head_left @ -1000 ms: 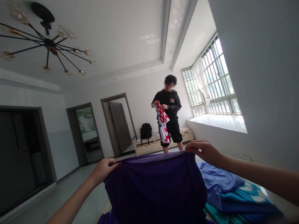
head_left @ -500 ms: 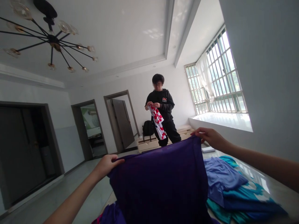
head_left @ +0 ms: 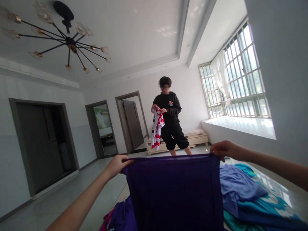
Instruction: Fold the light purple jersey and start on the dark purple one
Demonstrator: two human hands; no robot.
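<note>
A dark purple garment hangs stretched between my two hands, its top edge pulled nearly level. My left hand pinches the upper left corner between thumb and fingers. At the upper right corner, my right hand grips the cloth with bent fingers. The garment's lower part runs out of the frame, and its exact kind does not show. Left of it lies a crumpled purple and pink garment. On the right, a periwinkle garment rests on teal and blue clothes.
Across from me a person in black holds a red-and-white checked garment. Behind stands a low wooden cabinet. A barred window is at right, doorways at left. A chandelier hangs overhead.
The purple garment's top edge has become more level, its right corner lower. The person opposite has turned and shifted the checked garment. My view has swung left a little.
</note>
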